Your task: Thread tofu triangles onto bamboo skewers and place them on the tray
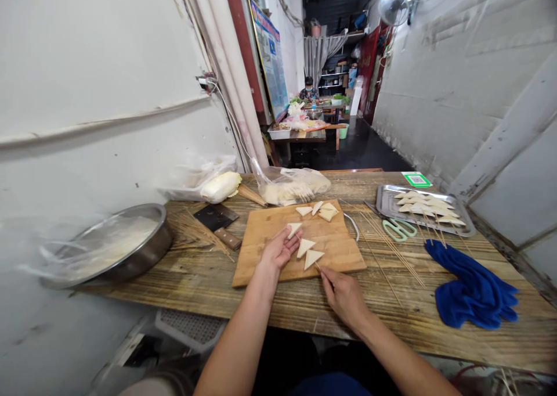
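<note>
My left hand (277,251) pinches a pale triangular slice (295,229) between thumb and fingers, above the wooden cutting board (342,248). At the board's near edge, my right hand (344,296) grips the lower end of a thin bamboo skewer (317,265). Two more pale triangles sit on that skewer, an upper slice (305,247) and a lower slice (313,259). The skewer's tip points toward my left fingers, but I cannot tell whether it enters the held slice. Several loose triangles (328,212) lie at the board's far side.
Right of the board lie loose skewers (398,251), green-handled scissors (399,229), a metal tray (467,225) of skewered triangles and a blue cloth (470,285). To the left are a cleaver (217,219), a metal basin (163,233) and a cabbage (221,187). A person (308,89) sits far behind.
</note>
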`<state>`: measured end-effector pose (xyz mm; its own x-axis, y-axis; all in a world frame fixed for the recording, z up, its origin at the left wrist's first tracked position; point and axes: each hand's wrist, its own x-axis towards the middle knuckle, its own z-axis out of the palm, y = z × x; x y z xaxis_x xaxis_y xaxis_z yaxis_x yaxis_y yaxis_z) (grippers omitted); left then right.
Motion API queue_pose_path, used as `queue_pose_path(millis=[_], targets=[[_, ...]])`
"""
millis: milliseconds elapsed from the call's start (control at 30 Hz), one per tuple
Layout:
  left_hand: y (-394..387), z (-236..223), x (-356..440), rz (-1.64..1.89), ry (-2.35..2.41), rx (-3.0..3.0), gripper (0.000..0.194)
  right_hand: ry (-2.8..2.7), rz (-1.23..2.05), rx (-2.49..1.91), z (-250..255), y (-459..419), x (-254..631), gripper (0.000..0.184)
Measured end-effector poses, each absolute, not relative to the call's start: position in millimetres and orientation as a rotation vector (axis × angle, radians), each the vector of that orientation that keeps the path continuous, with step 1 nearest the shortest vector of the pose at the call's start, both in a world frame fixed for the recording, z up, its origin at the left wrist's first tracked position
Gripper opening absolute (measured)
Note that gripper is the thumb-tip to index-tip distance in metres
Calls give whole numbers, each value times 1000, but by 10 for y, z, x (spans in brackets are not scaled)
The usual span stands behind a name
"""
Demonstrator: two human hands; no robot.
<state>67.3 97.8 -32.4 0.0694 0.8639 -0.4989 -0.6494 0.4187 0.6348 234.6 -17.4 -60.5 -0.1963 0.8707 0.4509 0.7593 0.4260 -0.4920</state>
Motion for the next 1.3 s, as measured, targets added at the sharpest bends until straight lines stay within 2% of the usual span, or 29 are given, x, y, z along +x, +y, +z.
queue_pose_path(millis=[1300], targets=[[881, -304, 740, 1205, 971, 351, 9, -2016, 283, -1371, -562, -139, 2324, 31]])
